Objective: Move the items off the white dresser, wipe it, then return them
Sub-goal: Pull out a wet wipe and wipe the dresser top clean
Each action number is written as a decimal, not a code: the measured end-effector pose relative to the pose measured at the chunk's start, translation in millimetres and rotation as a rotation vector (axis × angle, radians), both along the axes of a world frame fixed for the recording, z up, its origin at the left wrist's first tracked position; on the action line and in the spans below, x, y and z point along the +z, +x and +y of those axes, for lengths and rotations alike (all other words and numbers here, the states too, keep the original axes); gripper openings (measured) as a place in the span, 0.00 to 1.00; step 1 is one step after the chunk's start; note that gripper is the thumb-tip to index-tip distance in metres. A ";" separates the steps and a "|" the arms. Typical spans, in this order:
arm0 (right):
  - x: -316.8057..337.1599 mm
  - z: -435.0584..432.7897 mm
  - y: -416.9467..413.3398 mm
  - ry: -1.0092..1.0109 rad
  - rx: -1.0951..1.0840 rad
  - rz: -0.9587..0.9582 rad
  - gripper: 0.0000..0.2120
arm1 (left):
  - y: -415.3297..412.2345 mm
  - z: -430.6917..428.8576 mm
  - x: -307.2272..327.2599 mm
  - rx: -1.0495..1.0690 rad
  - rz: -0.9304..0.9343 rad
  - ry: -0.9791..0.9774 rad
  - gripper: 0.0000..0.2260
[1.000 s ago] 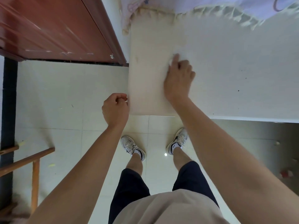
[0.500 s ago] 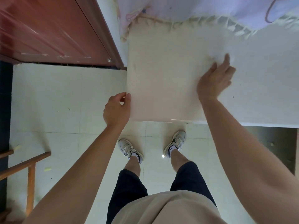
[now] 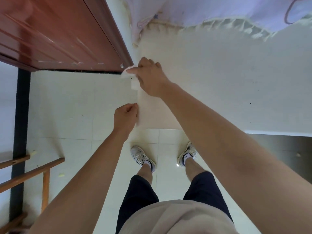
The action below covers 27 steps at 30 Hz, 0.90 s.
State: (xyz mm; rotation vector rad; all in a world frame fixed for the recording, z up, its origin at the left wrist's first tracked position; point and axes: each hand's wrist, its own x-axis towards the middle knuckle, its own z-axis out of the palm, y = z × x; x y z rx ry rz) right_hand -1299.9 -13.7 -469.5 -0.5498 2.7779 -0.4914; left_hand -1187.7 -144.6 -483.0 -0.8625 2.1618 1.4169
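The white dresser [image 3: 211, 78] fills the upper right of the head view, its top bare. My right hand [image 3: 150, 76] rests at the dresser's left edge, fingers closed on a white wipe [image 3: 130, 78] that sticks out past the edge over the floor. My left hand [image 3: 125, 118] is curled beside the dresser's left edge near its front corner, thumb and fingers touching that edge; nothing shows in it.
A red-brown wooden door [image 3: 55, 34] stands at the upper left, close to the dresser's left side. A pale fringed cloth [image 3: 228, 12] lies along the dresser's far edge. A wooden frame [image 3: 33, 171] is at the lower left. Light floor tiles lie underfoot.
My right hand has swept with the wipe from the middle-right of the dresser top leftward to its left edge. My left hand has stayed by the left edge.
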 end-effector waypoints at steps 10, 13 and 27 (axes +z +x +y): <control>-16.4 251.2 127.8 0.197 -1.529 0.192 0.30 | 6.3 0.4 5.9 -0.075 0.029 -0.049 0.13; -18.0 249.1 156.0 0.325 -1.550 -0.039 0.25 | 7.8 -4.0 13.0 -0.054 -0.001 0.069 0.22; -1.6 -38.6 179.5 0.034 -0.351 -0.091 0.31 | 13.8 -48.8 31.6 -0.116 -0.215 0.363 0.24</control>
